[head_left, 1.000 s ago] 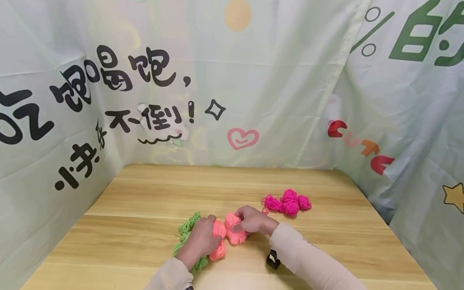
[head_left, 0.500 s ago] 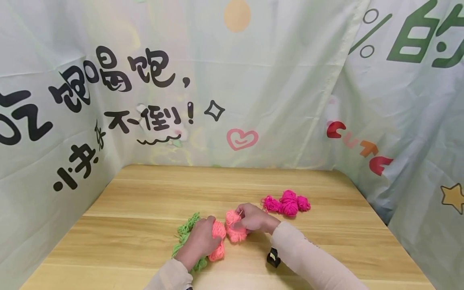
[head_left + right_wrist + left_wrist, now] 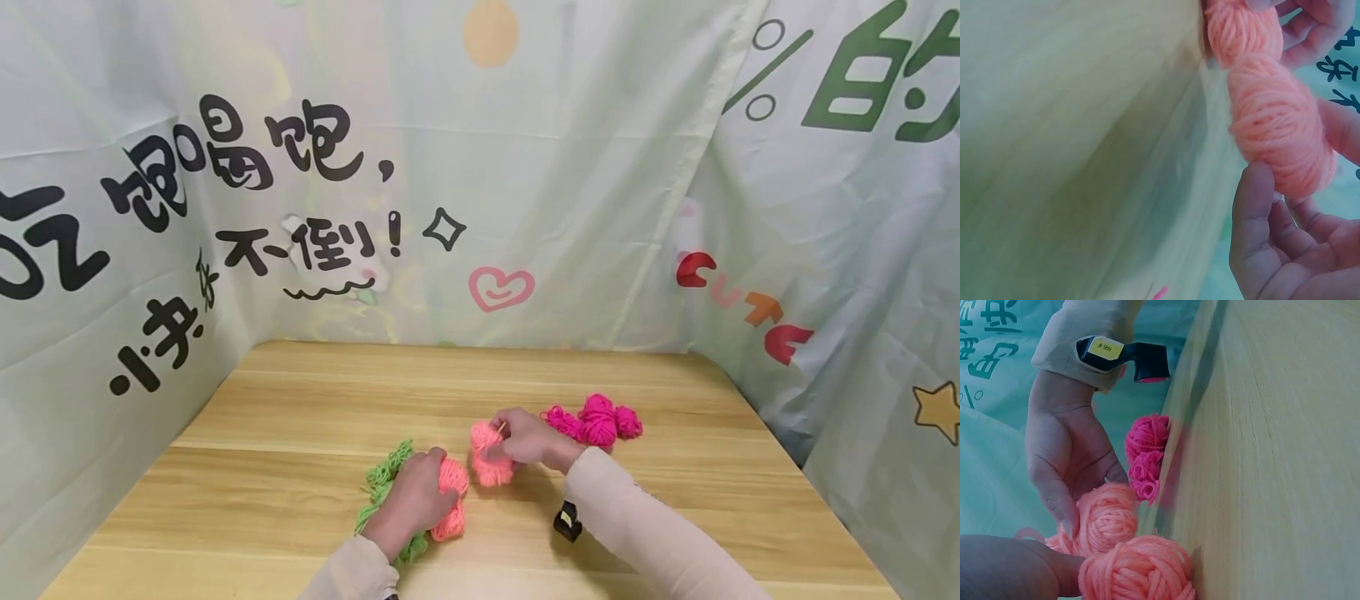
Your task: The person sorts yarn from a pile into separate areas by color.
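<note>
- Left hand (image 3: 416,492): grasping. Its fingers curl round the first coral bundle (image 3: 453,477) at the near-left part of the counter (image 3: 337,392).
- Right hand (image 3: 525,437): grasping. The right wrist view shows thumb and fingers pinching the second coral bundle (image 3: 495,472), which sits to the right of the first.
- Gap: the head view shows the two coral bundles just apart. Whether the second bundle is raised or touches the counter cannot be determined.
- Green yarn (image 3: 387,469): lies on the counter left of the first coral bundle, in a loose, uneven strip. The left hand and wrist cover part of it; contact with the hand cannot be confirmed.
- Magenta yarn (image 3: 600,422): lies on the counter beyond and to the right of the coral, a larger ball between two smaller clumps. Neither hand grips it.
- Done, as judged: yarn sits in three separate colour areas; green and magenta rest ungripped.
- Outstanding, as judged: both coral bundles remain to be released, so the coral portion is assessed as incomplete. Any further work on green or magenta cannot be established.
- Also noted: a black device (image 3: 567,522) with a yellow label at the right sleeve (image 3: 637,517).
</note>
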A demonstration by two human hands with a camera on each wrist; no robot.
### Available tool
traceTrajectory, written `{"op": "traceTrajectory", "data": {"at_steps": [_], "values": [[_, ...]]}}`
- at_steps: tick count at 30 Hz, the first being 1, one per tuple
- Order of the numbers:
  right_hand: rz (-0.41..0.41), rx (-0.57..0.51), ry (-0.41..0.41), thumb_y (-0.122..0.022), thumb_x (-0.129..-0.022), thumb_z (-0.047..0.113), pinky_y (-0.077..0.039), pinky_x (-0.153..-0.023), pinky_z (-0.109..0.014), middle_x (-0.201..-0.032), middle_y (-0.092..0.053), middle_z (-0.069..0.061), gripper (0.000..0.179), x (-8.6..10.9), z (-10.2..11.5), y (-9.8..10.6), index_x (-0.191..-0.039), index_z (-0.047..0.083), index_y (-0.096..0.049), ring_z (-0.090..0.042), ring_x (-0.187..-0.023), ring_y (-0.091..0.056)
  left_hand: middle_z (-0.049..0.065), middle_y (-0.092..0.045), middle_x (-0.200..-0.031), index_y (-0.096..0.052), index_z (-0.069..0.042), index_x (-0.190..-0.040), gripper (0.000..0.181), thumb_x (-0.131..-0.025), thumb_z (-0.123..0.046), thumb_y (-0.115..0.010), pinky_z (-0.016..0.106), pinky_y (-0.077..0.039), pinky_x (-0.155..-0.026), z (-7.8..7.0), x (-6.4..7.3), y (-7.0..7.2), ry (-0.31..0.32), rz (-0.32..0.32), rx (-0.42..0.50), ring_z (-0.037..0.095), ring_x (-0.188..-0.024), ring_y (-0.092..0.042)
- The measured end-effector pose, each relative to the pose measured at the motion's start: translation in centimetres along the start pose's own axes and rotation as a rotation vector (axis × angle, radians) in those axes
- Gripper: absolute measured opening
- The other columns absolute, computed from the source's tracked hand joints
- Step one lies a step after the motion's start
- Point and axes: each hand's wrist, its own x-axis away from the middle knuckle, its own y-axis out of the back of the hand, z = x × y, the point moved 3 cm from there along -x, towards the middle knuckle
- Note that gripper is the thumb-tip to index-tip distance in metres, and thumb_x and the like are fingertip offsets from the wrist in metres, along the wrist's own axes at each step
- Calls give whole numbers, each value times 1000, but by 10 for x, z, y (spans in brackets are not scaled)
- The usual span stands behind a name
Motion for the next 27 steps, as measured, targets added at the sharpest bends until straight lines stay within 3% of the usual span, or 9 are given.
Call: {"op": "traceTrajectory", "data": {"at_steps": [19, 27], "values": [[-22, -21, -25, -78, -81, 10, -57, -64, -44, -87, -55, -12, 35, -6, 8, 12, -106, 0, -56, -19, -65, -55, 27, -59, -112, -53, 13, -123, 55, -80, -12, -76, 54, -49, -89, -1, 2, 1, -9, -1, 25, 44, -107, -56], [-28, -18, -21, -78, -81, 10, -57, -66, -45, -89, -54, -12, 37, -9, 12, 15, -107, -1, -55, -18, -66, -55, 26, -59, -112, -53, 11, -124, 57, -80, -14, -77, 53, -50, -88, -2, 1, 0, 18, 15, 15, 42, -106, -57]]}}
